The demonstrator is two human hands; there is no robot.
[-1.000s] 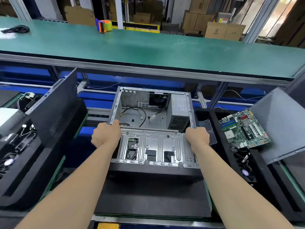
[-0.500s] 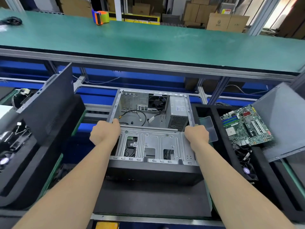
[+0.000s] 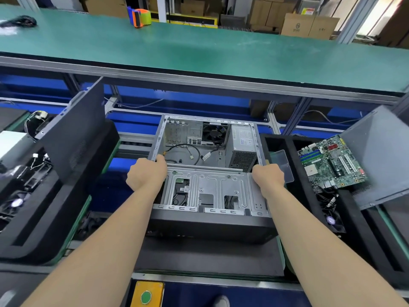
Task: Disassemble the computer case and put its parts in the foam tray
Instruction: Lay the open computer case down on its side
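Observation:
An open computer case (image 3: 210, 187) lies flat on a dark foam pad in front of me, with its fan, power supply and loose cables showing inside. My left hand (image 3: 147, 173) grips the case's left rim. My right hand (image 3: 269, 177) grips the right rim opposite. A black foam tray (image 3: 309, 218) on the right holds a green motherboard (image 3: 329, 162), a clear plastic piece (image 3: 283, 162) and a small fan (image 3: 330, 220). A grey side panel (image 3: 380, 156) leans in that tray.
Another black foam tray (image 3: 44, 218) on the left holds a leaning dark side panel (image 3: 75, 134), cables and a fan. A long green bench (image 3: 199, 47) with a tape dispenser (image 3: 139, 16) runs behind. A yellow box with a green button (image 3: 147, 294) sits at the near edge.
Both hands keep their grip on the case rims. The case sits slightly farther from me and lower in view than before.

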